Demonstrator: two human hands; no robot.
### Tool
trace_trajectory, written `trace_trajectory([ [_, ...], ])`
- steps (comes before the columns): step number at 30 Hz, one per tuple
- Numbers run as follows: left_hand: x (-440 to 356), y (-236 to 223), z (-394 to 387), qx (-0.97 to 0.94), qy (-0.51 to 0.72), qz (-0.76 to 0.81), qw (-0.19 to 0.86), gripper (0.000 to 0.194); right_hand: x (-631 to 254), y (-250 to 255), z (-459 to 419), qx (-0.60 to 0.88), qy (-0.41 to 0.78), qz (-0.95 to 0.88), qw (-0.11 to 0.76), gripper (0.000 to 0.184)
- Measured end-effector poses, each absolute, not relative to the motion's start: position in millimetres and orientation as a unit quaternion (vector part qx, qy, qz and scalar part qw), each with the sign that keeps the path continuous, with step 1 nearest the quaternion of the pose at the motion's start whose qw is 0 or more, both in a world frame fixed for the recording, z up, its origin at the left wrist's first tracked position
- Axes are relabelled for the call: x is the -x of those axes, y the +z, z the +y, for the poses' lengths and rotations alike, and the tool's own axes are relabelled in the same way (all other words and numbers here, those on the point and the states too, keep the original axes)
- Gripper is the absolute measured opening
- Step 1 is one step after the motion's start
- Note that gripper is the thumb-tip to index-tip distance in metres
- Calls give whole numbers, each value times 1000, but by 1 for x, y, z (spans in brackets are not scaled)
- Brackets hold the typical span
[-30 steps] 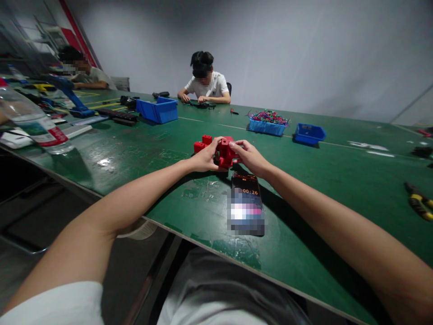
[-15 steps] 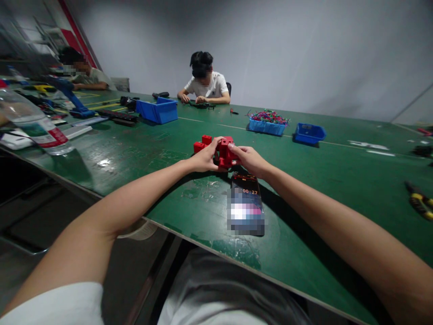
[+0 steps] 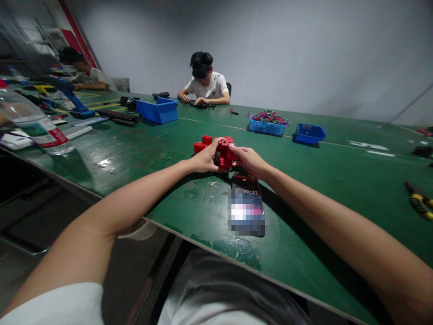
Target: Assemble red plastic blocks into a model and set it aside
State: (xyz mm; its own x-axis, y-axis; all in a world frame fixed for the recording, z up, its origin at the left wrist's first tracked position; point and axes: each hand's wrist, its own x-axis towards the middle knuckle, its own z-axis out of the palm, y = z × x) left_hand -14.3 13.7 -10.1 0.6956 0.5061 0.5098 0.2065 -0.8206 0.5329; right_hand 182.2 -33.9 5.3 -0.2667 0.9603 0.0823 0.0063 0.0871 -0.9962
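Note:
Both my hands meet over a cluster of red plastic blocks (image 3: 224,152) on the green table (image 3: 338,180). My left hand (image 3: 205,158) curls round the left side of the cluster, fingers closed on it. My right hand (image 3: 248,159) grips the right side with thumb and fingers pinched on a block. More red blocks (image 3: 202,143) lie just behind my left hand, apart from it. A phone (image 3: 246,203) showing a timer lies flat in front of the blocks, between my forearms.
A water bottle (image 3: 30,122) lies at the left edge. Blue bins (image 3: 158,109) (image 3: 309,133) and a blue tray of coloured parts (image 3: 268,123) stand further back. Yellow-handled pliers (image 3: 419,203) rest at the right. Two other people sit at the far side.
The phone's timer has gone from 00:26 to 00:27. My right hand has shifted slightly left on the red blocks; my left hand stays put.

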Motion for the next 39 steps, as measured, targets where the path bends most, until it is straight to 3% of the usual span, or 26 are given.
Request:
trace_trajectory([
  [11,13,-9,11,-892,330,215,221,101,-182,8,-33,466,475,-609,432,43],
  [20,13,-9,9,-890,326,223,227,101,-179,9,-37,481,467,-576,468,30],
  [39,9,-10,7,-884,339,211,244,102,-179,15,-39,492,458,-586,452,45],
])
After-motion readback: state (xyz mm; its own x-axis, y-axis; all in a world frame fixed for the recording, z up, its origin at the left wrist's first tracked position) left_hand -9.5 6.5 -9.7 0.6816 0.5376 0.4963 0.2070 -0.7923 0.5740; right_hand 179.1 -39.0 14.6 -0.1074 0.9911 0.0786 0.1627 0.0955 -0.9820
